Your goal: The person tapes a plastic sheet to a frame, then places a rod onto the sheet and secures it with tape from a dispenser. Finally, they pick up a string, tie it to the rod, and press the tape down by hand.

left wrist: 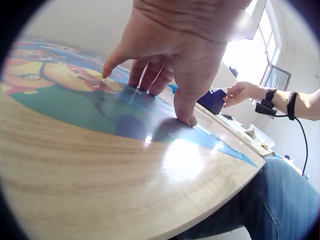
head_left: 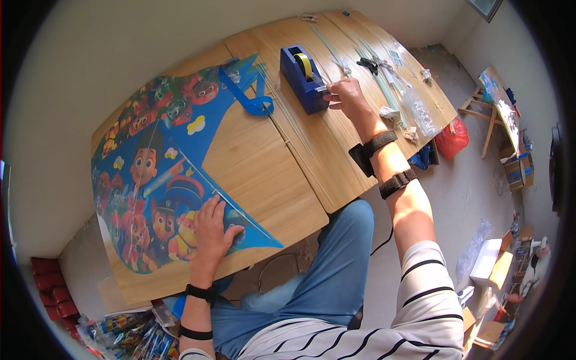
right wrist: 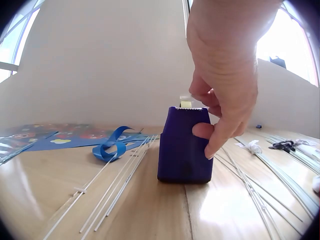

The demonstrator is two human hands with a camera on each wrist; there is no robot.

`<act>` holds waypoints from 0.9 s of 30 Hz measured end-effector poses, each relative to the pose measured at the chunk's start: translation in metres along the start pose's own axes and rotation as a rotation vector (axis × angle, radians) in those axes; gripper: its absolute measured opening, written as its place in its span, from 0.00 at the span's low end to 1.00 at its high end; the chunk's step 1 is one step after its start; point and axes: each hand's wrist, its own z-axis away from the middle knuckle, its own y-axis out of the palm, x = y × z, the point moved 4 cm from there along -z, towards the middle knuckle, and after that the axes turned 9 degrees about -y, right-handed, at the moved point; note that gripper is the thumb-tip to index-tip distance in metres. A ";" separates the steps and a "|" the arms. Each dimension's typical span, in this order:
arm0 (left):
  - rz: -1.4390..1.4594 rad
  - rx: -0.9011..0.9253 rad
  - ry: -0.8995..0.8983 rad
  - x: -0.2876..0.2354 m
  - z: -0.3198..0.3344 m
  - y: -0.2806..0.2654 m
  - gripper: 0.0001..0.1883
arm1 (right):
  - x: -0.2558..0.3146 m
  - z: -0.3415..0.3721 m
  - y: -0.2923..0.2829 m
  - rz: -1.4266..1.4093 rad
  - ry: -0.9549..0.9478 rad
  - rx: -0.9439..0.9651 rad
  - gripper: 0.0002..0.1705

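A blue kite sheet (head_left: 180,135) printed with cartoon figures lies flat over the left of the table. My left hand (head_left: 210,228) rests on it near the lower edge, fingers and thumb spread with the tips pressing down. Just beyond those fingertips a thin white rod (head_left: 240,211) runs along the kite's slanted edge. At the far middle stands a dark blue tape dispenser (head_left: 303,84) with a yellow-cored roll (head_left: 303,65). My right hand (right wrist: 227,95) is at its cutter, pinching the end of the tape (right wrist: 185,98) above the toothed blade. Other fingers are beside the dispenser's front.
A looped blue ribbon (head_left: 258,107) lies left of the dispenser, by several thin rods (head_left: 294,129). Bundled rods (head_left: 375,72) and a clear plastic bag (head_left: 422,112) occupy the table's right side. A red bag (head_left: 453,138) sits beyond the right edge.
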 end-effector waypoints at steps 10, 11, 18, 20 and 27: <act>0.007 -0.016 0.007 0.003 0.000 0.002 0.38 | -0.050 0.040 0.016 -0.798 0.386 -0.172 0.10; 0.003 -0.012 0.005 0.002 0.000 0.002 0.38 | -0.049 0.039 0.018 -0.871 0.402 -0.191 0.10; 0.004 -0.010 0.007 0.002 0.000 0.001 0.38 | -0.056 0.022 0.030 -0.898 0.366 -0.201 0.04; -0.002 -0.013 0.006 0.003 0.001 0.001 0.38 | -0.060 0.019 0.031 -0.818 0.352 -0.251 0.03; 0.010 -0.014 0.004 0.001 0.001 0.000 0.38 | -0.052 0.015 0.032 -0.353 0.348 -0.472 0.03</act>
